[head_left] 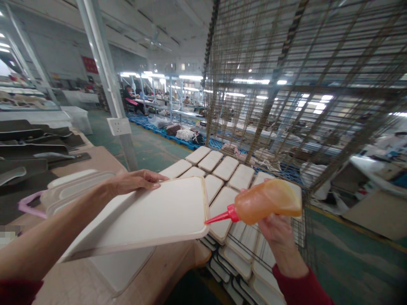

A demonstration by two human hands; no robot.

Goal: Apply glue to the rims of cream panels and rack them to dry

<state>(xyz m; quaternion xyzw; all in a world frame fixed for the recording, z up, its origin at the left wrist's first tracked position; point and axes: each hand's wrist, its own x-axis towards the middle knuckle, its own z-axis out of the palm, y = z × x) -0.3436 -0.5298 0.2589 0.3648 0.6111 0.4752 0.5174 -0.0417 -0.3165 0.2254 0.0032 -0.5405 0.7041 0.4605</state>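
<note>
My left hand [136,180] grips the far edge of a white rounded panel [152,216], thumb on top, holding it tilted above the table. In my right hand [278,228] is a squeeze bottle [267,201] of amber liquid, lying nearly sideways with its red nozzle [222,215] pointing left. The nozzle tip meets the panel's right edge near the front corner. A yellowish line runs along that edge and the far edge. Beneath the held panel, another white panel [124,267] rests on the table [79,284].
A wire rack [254,237] to the right carries rows of similar panels [241,176], with more wire shelves [286,76] raised above. Stacked white pieces [76,190] and dark sheets [32,148] are at left. A metal post [108,63] with a socket stands beyond the table; a person [135,101] sits farther back.
</note>
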